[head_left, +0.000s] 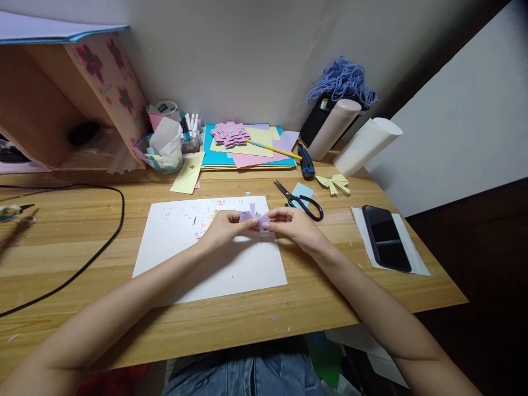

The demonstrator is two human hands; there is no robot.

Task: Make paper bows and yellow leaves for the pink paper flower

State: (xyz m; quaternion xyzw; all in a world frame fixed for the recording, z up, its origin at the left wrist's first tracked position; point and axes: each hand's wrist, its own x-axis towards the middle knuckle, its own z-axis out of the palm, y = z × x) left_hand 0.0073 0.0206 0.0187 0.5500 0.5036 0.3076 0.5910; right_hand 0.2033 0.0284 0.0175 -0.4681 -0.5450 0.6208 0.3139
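A small purple folded-paper bow (253, 213) is pinched between my two hands, above the upper right part of a white paper sheet (243, 269). My left hand (225, 225) grips its left side with thumb and fingers. On the right side, my right hand (293, 224) holds it between thumb and forefinger. Black-handled scissors (303, 199) lie just beyond my right hand, partly over a light blue paper square (302, 192). Coloured specks mark the white sheet. The fingers hide part of the bow.
Behind are coloured papers (214, 160) with a pink paper flower (231, 135), a marker set (191, 132) and a utility knife (306, 162). A yellow paper bow (335, 184) and a phone (386, 237) lie right. A black cable (117, 231) curves left, near a glue gun (12, 212).
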